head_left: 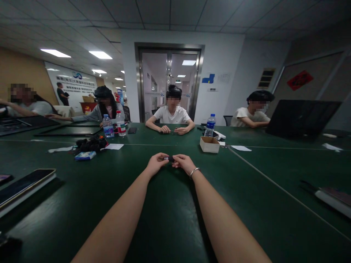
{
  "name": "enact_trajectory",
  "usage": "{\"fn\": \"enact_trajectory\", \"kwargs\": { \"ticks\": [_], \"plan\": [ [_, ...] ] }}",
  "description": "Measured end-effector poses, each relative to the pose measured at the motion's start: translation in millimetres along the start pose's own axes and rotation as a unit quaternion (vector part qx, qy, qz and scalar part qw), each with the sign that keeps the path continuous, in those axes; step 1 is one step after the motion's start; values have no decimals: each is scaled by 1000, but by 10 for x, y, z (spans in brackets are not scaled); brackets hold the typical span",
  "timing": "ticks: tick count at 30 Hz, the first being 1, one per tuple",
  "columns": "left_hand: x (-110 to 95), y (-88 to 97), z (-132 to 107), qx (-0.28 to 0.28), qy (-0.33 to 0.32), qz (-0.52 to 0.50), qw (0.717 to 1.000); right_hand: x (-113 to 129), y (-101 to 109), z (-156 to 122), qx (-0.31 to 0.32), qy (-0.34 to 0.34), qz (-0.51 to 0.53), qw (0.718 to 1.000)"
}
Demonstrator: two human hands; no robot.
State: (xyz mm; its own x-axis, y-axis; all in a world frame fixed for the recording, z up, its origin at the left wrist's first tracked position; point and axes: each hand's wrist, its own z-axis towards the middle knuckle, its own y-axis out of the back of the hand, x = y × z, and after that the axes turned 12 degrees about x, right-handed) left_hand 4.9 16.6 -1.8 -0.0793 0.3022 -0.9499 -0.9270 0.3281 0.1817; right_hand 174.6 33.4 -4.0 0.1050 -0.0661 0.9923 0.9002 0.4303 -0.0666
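Both my arms reach straight out over a dark green table (170, 219). My left hand (157, 163) and my right hand (183, 163) meet at the middle, fingers pinched together on a small dark object (170, 159) held between them just above the tabletop. The object is too small to name; a pale end shows at its left. A silver bracelet (194, 171) circles my right wrist.
A small cardboard box (209, 144) stands ahead to the right, water bottles (108, 126) further back. A phone on a book (24, 184) lies at left, a black pile (90, 144) and blue packet beyond. Several people sit around the far side; an open laptop (300, 117) is at right.
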Motion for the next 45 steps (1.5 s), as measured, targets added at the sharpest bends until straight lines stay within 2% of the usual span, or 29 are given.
{"fn": "enact_trajectory", "kwargs": {
  "ticks": [3, 7, 10, 13, 18, 22, 26, 32, 37, 43, 45],
  "plan": [
    [-8, 6, 2, -7, 5, -17, 1000, 12, 9, -15, 8, -1, -6, 1000],
    [-7, 23, 6, -17, 22, -36, 999, 26, 39, -23, 52, 7, 1, 999],
    [-23, 19, -7, -2, 23, -36, 999, 28, 47, -15, 45, -3, -15, 999],
    [-42, 9, -16, -10, 24, -36, 999, 25, 47, 0, 37, -7, -34, 999],
    [-14, 21, -5, -10, 17, -30, 999, 16, 64, 7, 53, 6, -33, 998],
    [40, 31, 15, -4, 10, -44, 999, 13, 59, 9, 41, -7, -49, 998],
    [46, 26, 20, -10, 10, -66, 998, 18, 45, 6, 39, 12, -34, 999],
    [13, 29, 10, -1, 12, -58, 998, 26, 38, 7, 29, -10, -41, 999],
    [28, 28, 17, -8, 12, -33, 999, 25, 42, -7, 43, 14, -14, 999],
    [59, 2, 37, 12, -1, -9, 1000, -8, 61, 50, -9, -33, -33, 999],
    [66, 2, 46, 2, -5, -12, 1000, -6, 61, 58, -7, -36, -31, 999]
  ]
}}
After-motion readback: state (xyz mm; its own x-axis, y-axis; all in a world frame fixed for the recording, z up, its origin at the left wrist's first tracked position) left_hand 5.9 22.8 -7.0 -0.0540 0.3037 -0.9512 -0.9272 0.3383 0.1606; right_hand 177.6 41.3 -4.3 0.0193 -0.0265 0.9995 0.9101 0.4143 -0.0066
